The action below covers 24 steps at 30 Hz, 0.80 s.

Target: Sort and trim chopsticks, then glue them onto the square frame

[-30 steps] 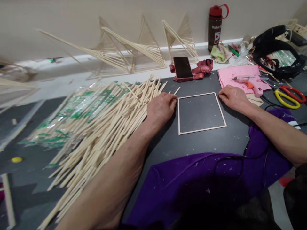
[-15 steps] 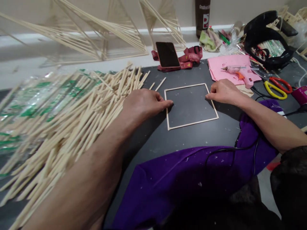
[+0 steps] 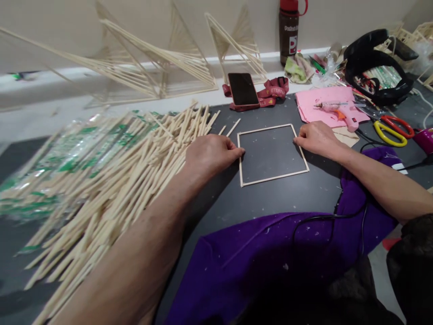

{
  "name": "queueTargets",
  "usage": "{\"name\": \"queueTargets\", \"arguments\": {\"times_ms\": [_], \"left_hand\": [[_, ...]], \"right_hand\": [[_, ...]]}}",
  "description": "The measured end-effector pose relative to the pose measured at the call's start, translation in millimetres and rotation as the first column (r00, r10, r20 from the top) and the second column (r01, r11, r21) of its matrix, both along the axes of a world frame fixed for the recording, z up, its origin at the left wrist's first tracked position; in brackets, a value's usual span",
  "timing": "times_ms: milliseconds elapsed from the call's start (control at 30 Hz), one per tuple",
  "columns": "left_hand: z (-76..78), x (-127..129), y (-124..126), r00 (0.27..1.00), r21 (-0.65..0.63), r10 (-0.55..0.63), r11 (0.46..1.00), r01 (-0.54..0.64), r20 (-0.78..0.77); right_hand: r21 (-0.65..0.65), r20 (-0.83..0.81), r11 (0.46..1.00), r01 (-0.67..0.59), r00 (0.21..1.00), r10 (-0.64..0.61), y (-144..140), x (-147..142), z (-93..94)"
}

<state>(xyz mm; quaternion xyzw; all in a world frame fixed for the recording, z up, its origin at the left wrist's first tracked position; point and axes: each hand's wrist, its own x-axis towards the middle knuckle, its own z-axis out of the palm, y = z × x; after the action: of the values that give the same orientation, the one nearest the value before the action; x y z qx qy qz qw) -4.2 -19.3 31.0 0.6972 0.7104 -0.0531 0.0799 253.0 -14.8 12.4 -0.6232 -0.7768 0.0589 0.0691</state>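
Observation:
A square frame of thin wooden sticks [image 3: 270, 179] lies flat on the dark table [image 3: 264, 198]. My left hand [image 3: 211, 153] rests palm down at the frame's left side, fingertips touching its left stick. My right hand [image 3: 316, 137] rests at the frame's right side, fingertips on the upper part of its right stick. Neither hand lifts anything. A large pile of loose wooden sticks [image 3: 111, 171] spreads to the left under my left forearm.
Stick structures [image 3: 162, 63] stand along the wall. A phone [image 3: 242, 89] on a red strap, a bottle [image 3: 288, 31], a pink sheet [image 3: 329, 101] with a glue gun [image 3: 338, 110], scissors [image 3: 394, 131] and a black headset [image 3: 375, 58] lie behind. Purple cloth [image 3: 270, 253] with a black cord covers the near edge.
The view shifted as my head moved. Both hands stay at the frame's two sides; the left fingertips slid slightly along the left stick.

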Motion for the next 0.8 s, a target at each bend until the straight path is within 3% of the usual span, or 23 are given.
{"name": "queueTargets", "arguments": {"times_ms": [100,367,800], "left_hand": [[5.6,-4.8,0.4,1.000,0.020,-0.013,1.000,0.012,0.020],[21.3,-38.0,5.9,0.992,0.188,0.129,0.974,-0.127,0.003],[5.1,-26.2,3.9,0.992,0.108,0.039,0.994,-0.026,-0.123]], "right_hand": [[0.006,-0.001,1.000,-0.002,1.000,0.002,0.6,2.2,-2.2],[0.036,0.018,0.999,0.035,0.999,-0.035,2.9,6.5,-1.7],[0.073,0.021,0.997,0.017,1.000,-0.019,5.9,12.2,-9.0]]}}
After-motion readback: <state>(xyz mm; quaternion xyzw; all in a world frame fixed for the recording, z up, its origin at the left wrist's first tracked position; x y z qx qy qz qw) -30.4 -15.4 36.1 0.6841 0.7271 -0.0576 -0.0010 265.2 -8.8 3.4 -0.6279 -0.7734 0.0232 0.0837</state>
